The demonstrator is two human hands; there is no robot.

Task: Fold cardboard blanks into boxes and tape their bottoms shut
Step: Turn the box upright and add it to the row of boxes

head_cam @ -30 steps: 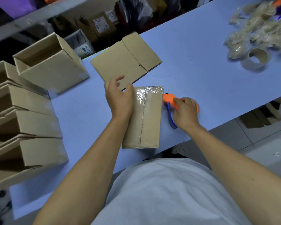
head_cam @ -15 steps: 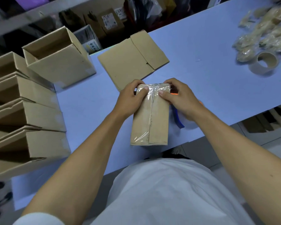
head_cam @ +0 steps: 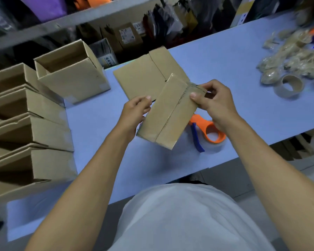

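Taped cardboard box (head_cam: 166, 113): tilted above tabletop (head_cam: 243, 69), gripped by left hand (head_cam: 134, 113) and right hand (head_cam: 213, 104). Orange tape dispenser (head_cam: 209, 132) just right of box; flat blank (head_cam: 143, 77) behind it.

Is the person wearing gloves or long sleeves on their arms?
No gloves and no long sleeves. The left hand and right hand are bare, and both forearms are uncovered. No rings, watch or bracelets show. The person wears a white shirt.

Both hands raised, left hand (head_cam: 134, 113) gripping, right hand (head_cam: 214, 102) pinching
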